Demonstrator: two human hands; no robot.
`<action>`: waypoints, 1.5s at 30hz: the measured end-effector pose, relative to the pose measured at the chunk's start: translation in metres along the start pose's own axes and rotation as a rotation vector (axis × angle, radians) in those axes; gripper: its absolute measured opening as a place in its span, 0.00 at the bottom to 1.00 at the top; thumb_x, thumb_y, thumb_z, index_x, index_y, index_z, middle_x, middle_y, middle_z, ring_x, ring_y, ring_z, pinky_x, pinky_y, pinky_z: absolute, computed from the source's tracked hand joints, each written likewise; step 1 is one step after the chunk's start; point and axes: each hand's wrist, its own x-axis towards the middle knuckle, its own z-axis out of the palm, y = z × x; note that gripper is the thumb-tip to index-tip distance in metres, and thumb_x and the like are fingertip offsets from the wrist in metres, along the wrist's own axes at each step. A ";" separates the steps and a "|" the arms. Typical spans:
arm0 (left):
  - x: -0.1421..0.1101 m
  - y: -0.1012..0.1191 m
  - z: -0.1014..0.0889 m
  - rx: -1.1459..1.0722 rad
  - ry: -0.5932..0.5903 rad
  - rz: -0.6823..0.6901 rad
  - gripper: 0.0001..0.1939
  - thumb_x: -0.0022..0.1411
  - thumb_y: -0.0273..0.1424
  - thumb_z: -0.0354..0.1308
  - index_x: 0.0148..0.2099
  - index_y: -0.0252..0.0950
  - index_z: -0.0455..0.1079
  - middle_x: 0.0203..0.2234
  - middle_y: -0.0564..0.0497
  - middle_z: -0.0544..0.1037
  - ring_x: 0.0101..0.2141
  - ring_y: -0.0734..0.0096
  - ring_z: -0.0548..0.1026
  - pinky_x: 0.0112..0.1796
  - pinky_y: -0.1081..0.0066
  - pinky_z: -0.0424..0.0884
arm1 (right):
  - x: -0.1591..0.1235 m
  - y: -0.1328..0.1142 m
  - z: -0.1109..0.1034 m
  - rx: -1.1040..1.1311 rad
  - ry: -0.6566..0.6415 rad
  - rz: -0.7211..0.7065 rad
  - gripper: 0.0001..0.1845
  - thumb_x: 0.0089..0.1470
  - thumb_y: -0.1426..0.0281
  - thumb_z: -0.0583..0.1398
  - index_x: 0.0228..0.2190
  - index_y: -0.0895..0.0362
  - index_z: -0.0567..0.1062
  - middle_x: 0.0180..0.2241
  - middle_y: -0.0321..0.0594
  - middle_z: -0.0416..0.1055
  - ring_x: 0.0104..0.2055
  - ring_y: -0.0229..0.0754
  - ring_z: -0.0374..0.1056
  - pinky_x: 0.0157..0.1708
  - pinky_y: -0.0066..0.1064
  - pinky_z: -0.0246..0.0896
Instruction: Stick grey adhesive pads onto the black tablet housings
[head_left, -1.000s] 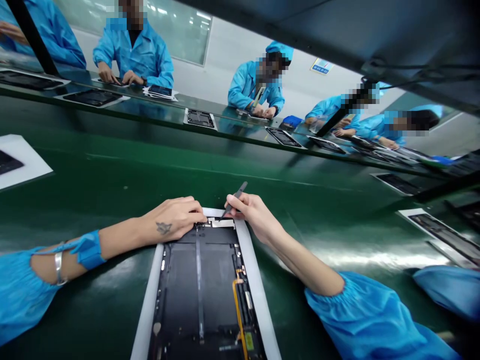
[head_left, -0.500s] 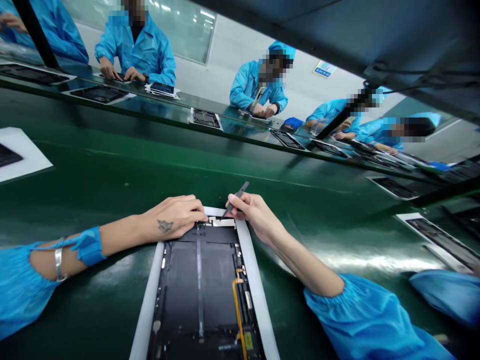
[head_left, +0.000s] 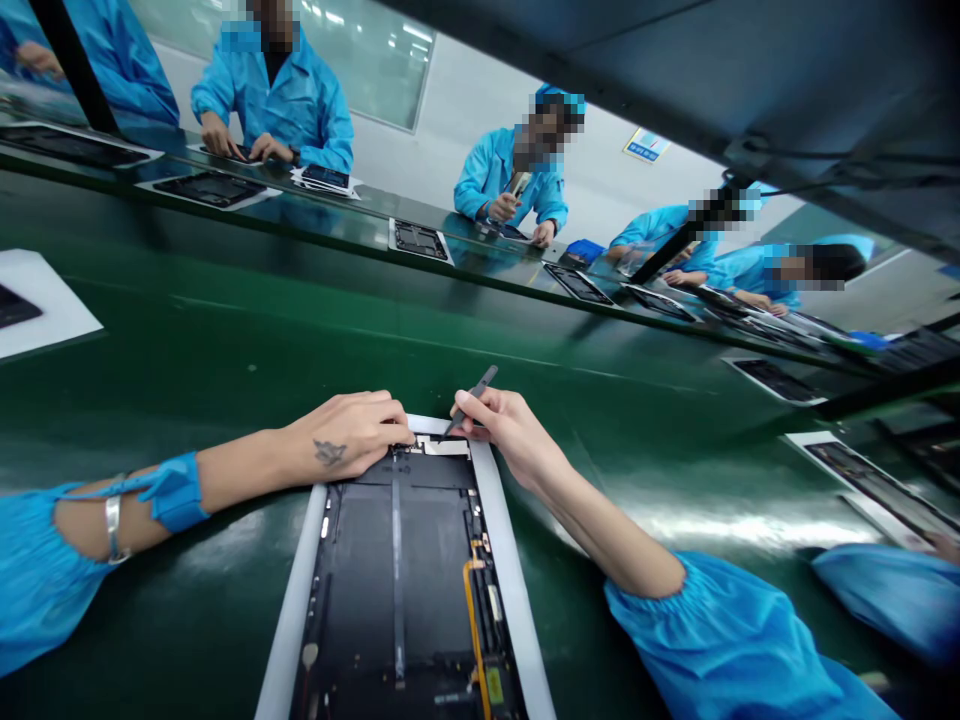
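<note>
Green counter point(head_left: 225, 375) fills most of the lower view. Beyond its far edge, a capped co-worker point(head_left: 484, 168) now has one hand raised, lower half a second back; no bearing on the work here, I judge. Opened tablet-like device point(head_left: 360, 580) lies on the counter well short of that far edge, no clear shift. Left hand point(head_left: 352, 435) rests over the device's far left corner, fingers bent down; right hand point(head_left: 506, 425) at the far right corner, fingers pinching a dark slim tool point(head_left: 480, 389). Both poses unchanged: reads as careful work at one spot. Tool slants towards a pale strip point(head_left: 451, 449). Counter's near edge and device's near end cut off. Whether left fingers pinch anything: cannot tell. Tip contact too small to judge.
</note>
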 end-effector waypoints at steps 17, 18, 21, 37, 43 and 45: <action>-0.001 -0.001 0.001 0.016 -0.014 0.005 0.16 0.68 0.20 0.46 0.51 0.36 0.71 0.42 0.47 0.77 0.39 0.66 0.70 0.38 0.67 0.69 | 0.000 -0.001 0.001 -0.064 -0.018 -0.051 0.27 0.41 0.46 0.69 0.19 0.56 0.70 0.20 0.34 0.67 0.26 0.38 0.67 0.32 0.31 0.64; -0.001 -0.001 0.001 0.013 -0.015 0.004 0.16 0.68 0.20 0.46 0.52 0.36 0.71 0.42 0.47 0.76 0.39 0.66 0.70 0.38 0.67 0.69 | -0.001 -0.001 0.001 -0.068 -0.017 -0.053 0.28 0.41 0.45 0.69 0.19 0.56 0.70 0.20 0.34 0.67 0.26 0.38 0.67 0.32 0.31 0.63; -0.001 -0.002 0.000 -0.009 -0.031 -0.011 0.18 0.68 0.20 0.46 0.52 0.37 0.71 0.42 0.47 0.75 0.39 0.65 0.69 0.38 0.68 0.69 | 0.000 -0.001 0.003 -0.074 -0.004 -0.052 0.28 0.40 0.45 0.68 0.20 0.56 0.71 0.19 0.33 0.65 0.25 0.39 0.67 0.31 0.31 0.63; -0.003 -0.005 0.004 0.024 -0.007 -0.003 0.19 0.65 0.18 0.47 0.52 0.38 0.72 0.41 0.47 0.75 0.39 0.66 0.71 0.39 0.68 0.70 | -0.023 0.010 0.012 -0.332 0.081 -0.460 0.17 0.58 0.54 0.60 0.28 0.54 0.77 0.32 0.42 0.76 0.35 0.47 0.72 0.34 0.33 0.65; -0.001 -0.003 0.002 0.026 -0.012 -0.004 0.19 0.66 0.19 0.47 0.52 0.38 0.72 0.41 0.47 0.75 0.39 0.66 0.71 0.39 0.69 0.70 | -0.023 0.010 0.013 -0.407 0.038 -0.508 0.17 0.59 0.55 0.60 0.28 0.53 0.79 0.33 0.43 0.77 0.35 0.46 0.72 0.36 0.35 0.65; -0.001 -0.003 0.002 0.029 -0.005 0.005 0.19 0.66 0.19 0.46 0.52 0.38 0.72 0.41 0.47 0.75 0.38 0.66 0.71 0.38 0.68 0.70 | -0.024 0.010 0.013 -0.441 0.019 -0.578 0.16 0.59 0.56 0.60 0.28 0.53 0.79 0.33 0.43 0.78 0.36 0.46 0.72 0.38 0.36 0.66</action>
